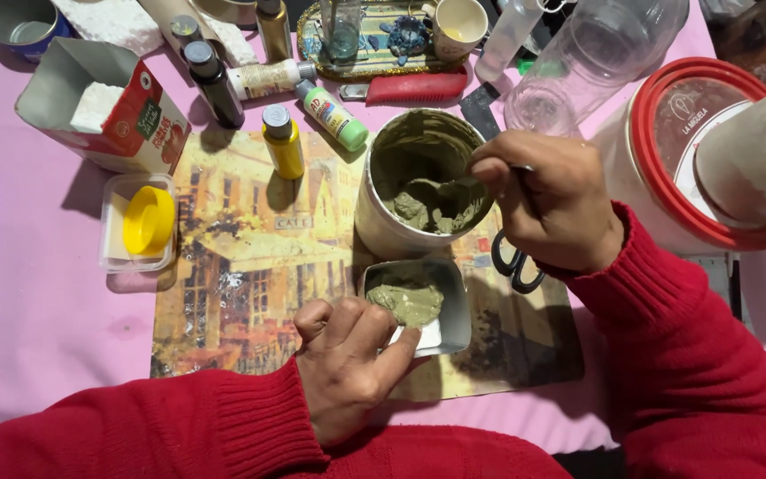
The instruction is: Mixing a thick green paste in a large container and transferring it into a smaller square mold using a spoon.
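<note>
Paste, green and thick, sits in our tub (423,182) at centre; our right hand (547,213) grips a tool in it, our left hand (347,364) pinches the small tray (454,306) just nearer — clumps could drop onto the placemat (250,257) between them

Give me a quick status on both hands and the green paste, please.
Left hand steadies small square dish. Right hand grips tool, tip in green paste inside round tub. Black scissors lie under right wrist.
</note>
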